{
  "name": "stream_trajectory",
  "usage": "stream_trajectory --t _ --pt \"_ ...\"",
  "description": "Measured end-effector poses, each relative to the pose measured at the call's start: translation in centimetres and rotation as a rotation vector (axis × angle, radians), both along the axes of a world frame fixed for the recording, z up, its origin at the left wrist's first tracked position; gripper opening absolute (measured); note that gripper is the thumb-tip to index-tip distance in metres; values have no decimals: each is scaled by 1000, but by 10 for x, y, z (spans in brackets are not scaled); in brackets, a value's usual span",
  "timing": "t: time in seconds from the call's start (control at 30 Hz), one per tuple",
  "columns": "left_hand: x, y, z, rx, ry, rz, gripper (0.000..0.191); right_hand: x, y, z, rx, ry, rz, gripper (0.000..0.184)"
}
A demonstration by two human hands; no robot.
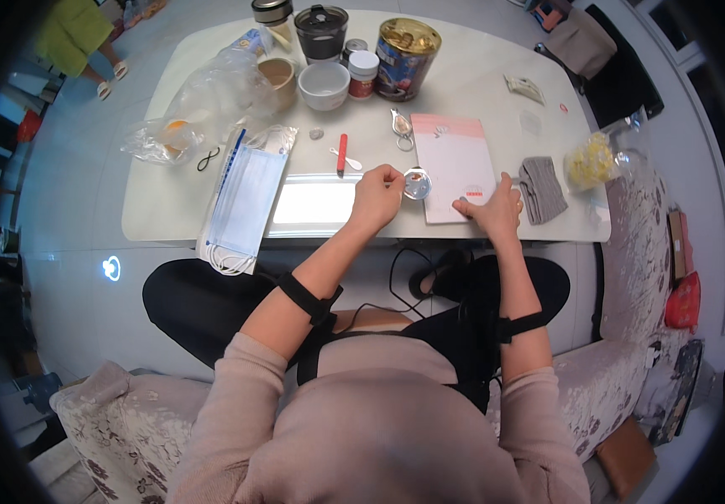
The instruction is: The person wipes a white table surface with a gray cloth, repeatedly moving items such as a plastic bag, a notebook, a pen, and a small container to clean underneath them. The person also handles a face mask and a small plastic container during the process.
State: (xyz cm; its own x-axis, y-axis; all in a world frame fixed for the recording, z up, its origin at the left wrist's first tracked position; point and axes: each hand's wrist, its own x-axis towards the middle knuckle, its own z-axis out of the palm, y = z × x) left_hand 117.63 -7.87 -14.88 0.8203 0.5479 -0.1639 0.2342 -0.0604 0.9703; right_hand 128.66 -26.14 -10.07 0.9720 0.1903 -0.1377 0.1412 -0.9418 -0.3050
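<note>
Pinched in the fingertips of my left hand (378, 196) is a small round shiny disc (418, 184), perhaps a pocket mirror. It overlaps the left edge of a notebook (450, 164) with a pink-and-white cover. At the notebook's lower right corner rests my right hand (499, 209), thumb on the cover and forefinger spread away from it. Just right of that hand lies a folded grey knit cloth (543, 190). Nail clippers with a ring (402, 129) lie above the disc. A red stick-like item (342, 155) crosses a small white plastic spoon (351, 162) farther left.
A pack of blue face masks (242, 195) overhangs the table's front edge. Behind stand a white bowl (324, 86), a dark lidded cup (321, 34) and a large tin (407, 60). A clear bag of yellow items (592, 160) sits right. Another person's legs (107, 60) show far left.
</note>
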Motion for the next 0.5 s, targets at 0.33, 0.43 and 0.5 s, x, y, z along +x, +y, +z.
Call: stream_trajectory --t 0.33,0.43,0.5 --pt "4 -21 14 26 89 1 17 -10 -1 -13 63 30 117 90" --pt "-4 -10 14 78 127 -5 18 -30 8 -11 86 18 187 88" --pt "-11 2 11 151 150 -7 19 -45 16 -10 106 9 242 87"
